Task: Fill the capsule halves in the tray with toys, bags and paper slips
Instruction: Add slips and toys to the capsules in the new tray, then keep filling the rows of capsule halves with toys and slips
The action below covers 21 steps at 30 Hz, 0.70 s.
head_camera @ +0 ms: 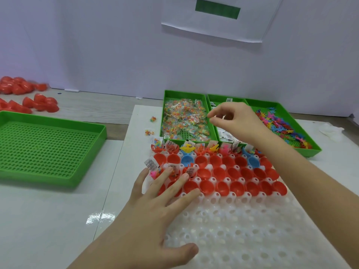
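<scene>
The left hand lies flat on the near-left part of the white tray. Its fingers are straight and spread across several red capsule halves, and it grips nothing. Its likely function is to keep the tray steady during loading.

The right hand is raised above the middle green bin. Its fingers are curled and its thumb and forefinger tips are close together. Whether a paper slip is pinched between them cannot be determined.

The capsule halves sit open side up in the far rows of the tray. Most are red and a few are blue. The back row and a few halves at the left already hold toys and slips. The remaining halves appear unfilled, so the task is judged to be at an early stage.

Three green bins stand side by side just behind the tray, within short reach:
- Left bin: clear bags of coloured beads.
- Middle bin: paper slips.
- Right bin: coloured plastic toys.

A few loose bags lie on the table beside the left bin. A perforated green tray sits at far left. Spare red halves are heaped behind it.
</scene>
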{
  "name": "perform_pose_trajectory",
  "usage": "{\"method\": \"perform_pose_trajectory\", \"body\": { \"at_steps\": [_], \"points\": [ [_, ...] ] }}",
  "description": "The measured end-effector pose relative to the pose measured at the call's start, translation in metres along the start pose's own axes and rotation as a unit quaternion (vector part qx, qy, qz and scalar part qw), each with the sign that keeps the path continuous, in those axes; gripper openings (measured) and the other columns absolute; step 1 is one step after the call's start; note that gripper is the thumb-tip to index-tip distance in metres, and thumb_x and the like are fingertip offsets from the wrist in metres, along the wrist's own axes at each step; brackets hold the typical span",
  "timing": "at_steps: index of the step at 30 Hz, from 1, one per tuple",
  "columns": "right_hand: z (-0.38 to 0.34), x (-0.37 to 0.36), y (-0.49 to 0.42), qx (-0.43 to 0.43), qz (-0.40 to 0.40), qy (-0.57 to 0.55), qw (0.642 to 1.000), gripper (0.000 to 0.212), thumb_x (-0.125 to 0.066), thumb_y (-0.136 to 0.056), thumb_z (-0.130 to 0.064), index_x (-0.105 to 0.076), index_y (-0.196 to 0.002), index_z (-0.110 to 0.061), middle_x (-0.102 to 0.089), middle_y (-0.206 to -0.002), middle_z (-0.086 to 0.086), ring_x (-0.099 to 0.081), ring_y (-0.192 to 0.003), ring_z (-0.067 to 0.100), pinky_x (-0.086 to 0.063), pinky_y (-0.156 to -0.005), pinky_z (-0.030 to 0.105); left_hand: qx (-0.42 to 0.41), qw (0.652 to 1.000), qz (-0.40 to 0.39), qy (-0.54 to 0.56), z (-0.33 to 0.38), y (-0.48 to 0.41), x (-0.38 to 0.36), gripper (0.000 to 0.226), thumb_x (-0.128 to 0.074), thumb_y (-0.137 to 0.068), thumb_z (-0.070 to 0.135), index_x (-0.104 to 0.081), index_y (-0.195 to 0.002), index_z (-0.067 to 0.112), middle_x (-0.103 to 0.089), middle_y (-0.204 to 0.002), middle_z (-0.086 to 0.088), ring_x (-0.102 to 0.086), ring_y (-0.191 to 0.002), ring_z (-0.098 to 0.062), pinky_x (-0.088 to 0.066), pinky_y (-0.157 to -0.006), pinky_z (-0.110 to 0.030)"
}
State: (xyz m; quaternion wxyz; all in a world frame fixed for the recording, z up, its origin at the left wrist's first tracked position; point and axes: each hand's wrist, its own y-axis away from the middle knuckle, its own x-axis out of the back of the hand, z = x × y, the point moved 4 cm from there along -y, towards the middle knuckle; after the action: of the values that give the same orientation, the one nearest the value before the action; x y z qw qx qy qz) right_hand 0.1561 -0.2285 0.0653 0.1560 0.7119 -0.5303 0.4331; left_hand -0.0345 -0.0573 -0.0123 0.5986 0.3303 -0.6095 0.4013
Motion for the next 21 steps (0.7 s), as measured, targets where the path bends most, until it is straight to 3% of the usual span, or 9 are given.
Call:
{"method": "perform_pose_trajectory", "body": {
  "at_steps": [3, 6, 9, 14, 18, 21],
  "points": [
    [0.013, -0.015, -0.026, -0.039, -0.079, 0.113, 0.99, 0.014, -0.068, -0.087, -0.027, -0.07, -0.101, -0.028, -0.067, -0.094, -0.007, -0.051, -0.071, -0.003, -0.038, -0.064, 0.017, -0.002, 1.0, -0.007, -0.004, 0.0, -0.001, 0.0, 0.082, -0.026, -0.075, 0.082, -0.042, -0.144, 0.04, -0.039, -0.151, 0.004, -0.032, -0.14, -0.03, -0.017, -0.103, -0.05],
    [0.022, -0.035, -0.039, -0.065, -0.156, 0.274, 0.947, 0.039, -0.069, -0.081, -0.05, -0.065, -0.116, -0.033, -0.065, -0.111, -0.009, -0.056, -0.101, 0.013, -0.032, -0.091, 0.036, 0.0, 1.0, -0.012, -0.006, 0.0, -0.002, 0.001, 0.083, -0.024, -0.075, 0.082, -0.047, -0.141, 0.038, -0.043, -0.148, 0.003, -0.036, -0.138, -0.03, -0.019, -0.102, -0.05],
    [0.022, -0.044, -0.046, -0.057, -0.159, 0.337, 0.926, 0.032, -0.068, -0.08, -0.054, -0.07, -0.104, -0.034, -0.067, -0.102, -0.013, -0.055, -0.104, 0.016, -0.02, -0.095, 0.044, 0.001, 1.0, -0.01, -0.012, 0.0, -0.002, 0.002, 0.083, -0.023, -0.075, 0.082, -0.047, -0.141, 0.038, -0.044, -0.148, 0.004, -0.037, -0.137, -0.03, -0.019, -0.102, -0.05],
    [0.023, -0.04, -0.044, -0.038, -0.128, 0.283, 0.95, 0.01, -0.069, -0.083, -0.042, -0.069, -0.081, -0.032, -0.064, -0.081, -0.018, -0.054, -0.092, 0.011, -0.016, -0.081, 0.037, 0.003, 1.0, -0.009, -0.01, 0.0, -0.002, 0.001, 0.083, -0.024, -0.074, 0.082, -0.046, -0.142, 0.038, -0.041, -0.149, 0.003, -0.036, -0.138, -0.031, -0.018, -0.103, -0.051],
    [0.028, -0.025, -0.034, -0.036, -0.069, 0.209, 0.975, 0.017, -0.067, -0.084, -0.045, -0.057, -0.074, -0.037, -0.057, -0.081, -0.019, -0.05, -0.083, 0.005, -0.022, -0.083, 0.033, 0.0, 1.0, -0.01, -0.01, 0.0, -0.001, 0.0, 0.083, -0.026, -0.075, 0.082, -0.043, -0.143, 0.038, -0.039, -0.151, 0.003, -0.032, -0.14, -0.031, -0.018, -0.103, -0.05],
    [0.02, -0.009, -0.021, -0.002, 0.023, 0.062, 0.998, 0.017, -0.069, -0.086, -0.034, -0.054, -0.077, -0.034, -0.059, -0.081, -0.017, -0.05, -0.068, -0.011, -0.035, -0.068, 0.011, -0.002, 1.0, -0.012, 0.0, 0.0, 0.0, 0.0, 0.084, -0.031, -0.074, 0.082, -0.04, -0.145, 0.039, -0.036, -0.153, 0.004, -0.028, -0.142, -0.03, -0.016, -0.104, -0.05]
  ]
}}
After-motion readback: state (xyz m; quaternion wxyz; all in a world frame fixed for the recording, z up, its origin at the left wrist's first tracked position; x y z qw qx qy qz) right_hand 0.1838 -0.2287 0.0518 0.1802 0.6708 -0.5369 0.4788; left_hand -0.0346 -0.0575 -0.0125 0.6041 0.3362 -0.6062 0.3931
